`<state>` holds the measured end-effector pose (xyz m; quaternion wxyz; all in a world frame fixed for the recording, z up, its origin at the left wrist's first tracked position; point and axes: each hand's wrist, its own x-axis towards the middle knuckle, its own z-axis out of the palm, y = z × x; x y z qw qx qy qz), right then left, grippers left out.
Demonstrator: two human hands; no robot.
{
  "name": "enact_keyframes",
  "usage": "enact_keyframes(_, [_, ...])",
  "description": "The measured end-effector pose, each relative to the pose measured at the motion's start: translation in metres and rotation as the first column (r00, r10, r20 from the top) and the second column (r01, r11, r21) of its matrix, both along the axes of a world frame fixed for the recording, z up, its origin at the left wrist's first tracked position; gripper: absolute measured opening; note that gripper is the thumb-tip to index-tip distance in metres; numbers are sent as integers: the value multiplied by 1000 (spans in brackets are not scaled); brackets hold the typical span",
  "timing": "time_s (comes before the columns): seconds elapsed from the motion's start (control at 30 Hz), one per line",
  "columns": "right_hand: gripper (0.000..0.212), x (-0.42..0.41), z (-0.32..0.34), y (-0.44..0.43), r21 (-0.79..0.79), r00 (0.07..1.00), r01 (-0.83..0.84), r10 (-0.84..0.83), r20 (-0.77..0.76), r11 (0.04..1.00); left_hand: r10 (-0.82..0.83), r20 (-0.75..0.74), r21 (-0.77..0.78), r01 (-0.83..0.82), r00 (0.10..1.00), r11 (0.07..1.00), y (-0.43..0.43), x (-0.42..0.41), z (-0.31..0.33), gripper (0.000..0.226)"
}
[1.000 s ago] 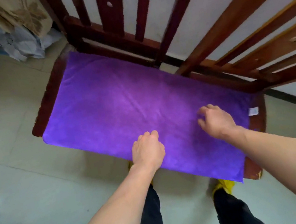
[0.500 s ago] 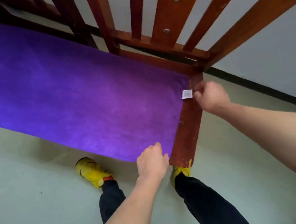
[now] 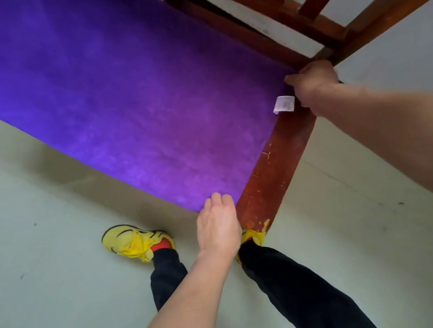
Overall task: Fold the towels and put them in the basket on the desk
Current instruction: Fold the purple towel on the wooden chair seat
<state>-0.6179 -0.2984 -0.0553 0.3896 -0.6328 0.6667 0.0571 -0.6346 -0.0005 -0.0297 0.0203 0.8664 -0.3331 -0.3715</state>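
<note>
Now we pinch the purple towel [image 3: 115,94] at its bottom corner with our left hand [image 3: 217,221], and our right hand [image 3: 313,84] grips its right corner.

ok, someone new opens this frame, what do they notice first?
The purple towel spread flat over the wooden bench fills the upper left and dominates. Both hands are at its right end: the right hand pinches the far corner just above a white tag, and the left hand curls on the near corner. Below, bright yellow shoes stand on the pale floor.
</note>
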Motion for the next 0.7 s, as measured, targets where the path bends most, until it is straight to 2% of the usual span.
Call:
enact_keyframes(0.13, [18,-14,13,-3,14,990,115,-116,86,993,95,2,36,-95,995,995,-5,7,12,19])
enact_keyframes(0.3, [21,3,60,15,-54,970,157,-143,196,986,185,-48,-72,-188,982,980,17,21,42,9])
enact_keyframes(0.37, [23,17,81,23,-76,959,169,-146,243,983,210,-50,-128,-215,976,968,30,33,59,12])
enact_keyframes(0.7, [32,153,176,81,-88,904,184,-134,407,979,395,17,-392,-358,918,848,97,159,130,19])
